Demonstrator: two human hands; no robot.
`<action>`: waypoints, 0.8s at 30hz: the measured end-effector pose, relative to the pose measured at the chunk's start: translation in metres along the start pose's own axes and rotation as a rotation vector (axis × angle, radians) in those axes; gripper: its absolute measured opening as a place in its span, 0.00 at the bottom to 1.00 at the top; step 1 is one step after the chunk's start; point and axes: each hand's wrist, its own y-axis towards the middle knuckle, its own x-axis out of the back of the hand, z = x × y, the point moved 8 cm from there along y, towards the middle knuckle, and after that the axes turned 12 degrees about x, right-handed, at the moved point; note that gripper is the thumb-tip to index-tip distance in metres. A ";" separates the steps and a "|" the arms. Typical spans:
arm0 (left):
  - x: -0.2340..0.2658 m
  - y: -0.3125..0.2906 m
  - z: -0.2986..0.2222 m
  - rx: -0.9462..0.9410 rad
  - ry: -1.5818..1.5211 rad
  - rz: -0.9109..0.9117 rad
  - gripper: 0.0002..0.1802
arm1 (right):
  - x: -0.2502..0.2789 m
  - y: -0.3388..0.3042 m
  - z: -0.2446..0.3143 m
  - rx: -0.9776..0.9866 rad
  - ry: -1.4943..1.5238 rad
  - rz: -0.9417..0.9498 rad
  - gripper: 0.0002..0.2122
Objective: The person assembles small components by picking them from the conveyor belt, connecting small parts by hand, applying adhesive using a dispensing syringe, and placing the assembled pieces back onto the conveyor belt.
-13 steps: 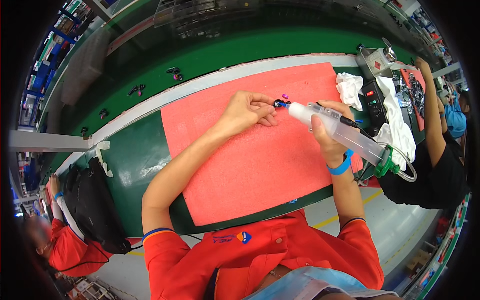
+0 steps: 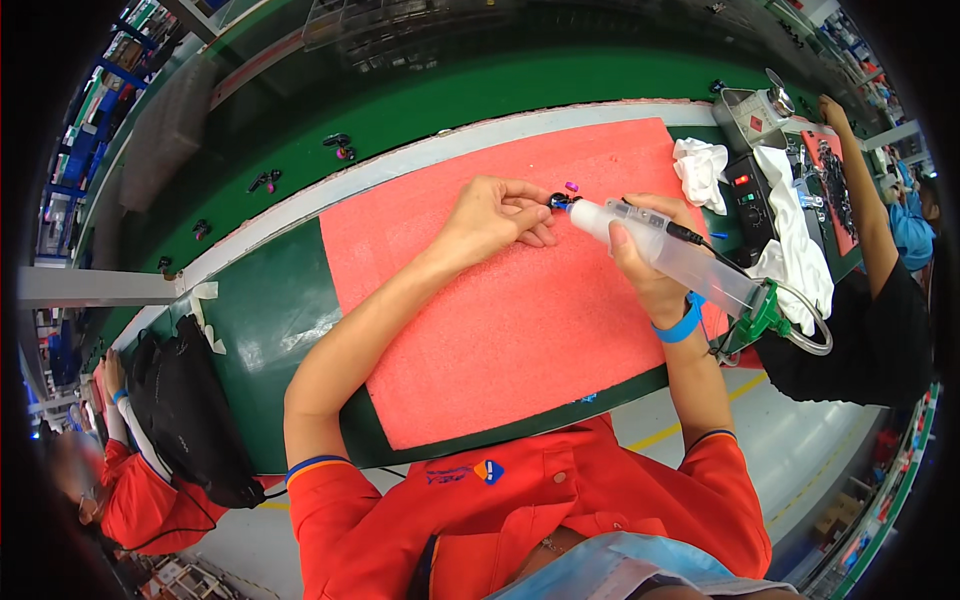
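Observation:
Between thumb and fingers, my left hand point(image 2: 493, 218) pinches a small black part point(image 2: 558, 200) above the pink foam mat. A tiny magenta piece point(image 2: 571, 186) shows just beyond that part; whether they are joined I cannot tell. My right hand point(image 2: 648, 258) is wrapped around a translucent dispensing syringe point(image 2: 700, 272). Its white front end and blue tip point left, and the tip meets or nearly meets the black part. A green cap point(image 2: 764, 312) with a clear hose closes the rear of the syringe. On my right wrist is a blue band point(image 2: 680, 322).
The pink foam mat point(image 2: 480, 350) covers much of the green table. Beyond a pale rail, small black parts point(image 2: 338, 146) lie on a green belt point(image 2: 420, 110). At right are white cloths point(image 2: 700, 172), a black control box point(image 2: 748, 205), a metal container point(image 2: 745, 118) and a co-worker's arm point(image 2: 860, 190). A black bag point(image 2: 185, 410) is left.
The syringe and my right hand have shifted slightly left, bringing the tip closer to the black part. Parts on the belt have drifted a little left. The right co-worker's arm has moved.

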 end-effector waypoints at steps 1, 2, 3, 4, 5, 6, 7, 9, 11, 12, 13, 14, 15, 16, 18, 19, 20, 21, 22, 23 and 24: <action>0.000 0.000 0.000 0.000 0.002 -0.002 0.12 | 0.000 0.000 0.000 0.002 -0.003 -0.003 0.13; 0.000 0.000 0.000 -0.001 0.003 -0.005 0.12 | 0.000 0.001 0.001 0.005 -0.005 -0.005 0.13; 0.000 0.000 0.000 -0.001 0.002 -0.005 0.12 | 0.000 0.001 0.001 0.005 -0.005 -0.004 0.13; 0.000 0.001 0.001 -0.002 0.000 -0.004 0.12 | 0.001 0.001 0.001 0.004 -0.003 -0.002 0.12; 0.000 0.001 0.001 -0.004 -0.002 -0.004 0.12 | 0.001 0.001 0.001 0.004 -0.001 0.001 0.12; 0.000 0.001 0.001 -0.005 -0.004 -0.003 0.12 | 0.001 0.001 0.001 0.004 0.001 0.003 0.12; 0.000 0.001 0.001 -0.006 -0.004 -0.005 0.12 | 0.001 0.001 0.001 0.005 0.002 0.003 0.12; -0.001 -0.001 0.000 -0.012 0.000 -0.012 0.12 | 0.002 0.001 0.002 0.029 0.005 -0.006 0.12; 0.000 -0.002 -0.001 -0.017 0.003 -0.017 0.12 | 0.002 0.002 0.003 0.043 0.008 -0.012 0.12; -0.001 -0.002 -0.001 -0.017 0.003 -0.015 0.12 | 0.002 0.002 0.001 0.012 0.035 -0.020 0.12; -0.001 -0.002 -0.002 -0.017 0.004 -0.013 0.12 | 0.002 0.001 -0.001 -0.018 0.063 -0.029 0.13; -0.001 -0.001 -0.002 -0.018 0.004 -0.010 0.12 | 0.002 0.001 -0.002 -0.049 0.090 -0.038 0.13; -0.001 -0.001 -0.001 -0.021 0.005 -0.009 0.12 | 0.004 0.001 -0.001 -0.046 0.089 -0.040 0.13; -0.001 0.000 0.001 -0.020 -0.007 0.000 0.12 | 0.005 0.003 0.005 0.008 0.037 -0.009 0.14; 0.000 0.001 0.000 -0.021 -0.031 0.015 0.12 | 0.007 0.006 0.015 0.122 -0.064 0.053 0.15; 0.001 0.001 0.000 -0.025 -0.029 0.013 0.12 | 0.009 0.006 0.016 0.126 -0.064 0.052 0.15; 0.002 0.001 0.001 -0.007 -0.044 0.014 0.12 | 0.013 0.006 0.021 0.190 -0.042 -0.004 0.16; 0.003 0.000 0.002 0.011 -0.058 0.014 0.12 | 0.018 0.004 0.025 0.254 -0.020 -0.059 0.17; 0.003 0.000 0.002 0.032 -0.073 0.018 0.13 | 0.025 0.002 0.028 0.315 -0.001 -0.115 0.19; 0.004 -0.002 -0.002 0.032 -0.071 0.020 0.13 | 0.029 0.000 0.022 0.299 -0.022 -0.120 0.23; 0.002 -0.004 -0.007 0.017 -0.097 0.093 0.12 | 0.031 -0.001 0.019 0.297 -0.023 -0.122 0.23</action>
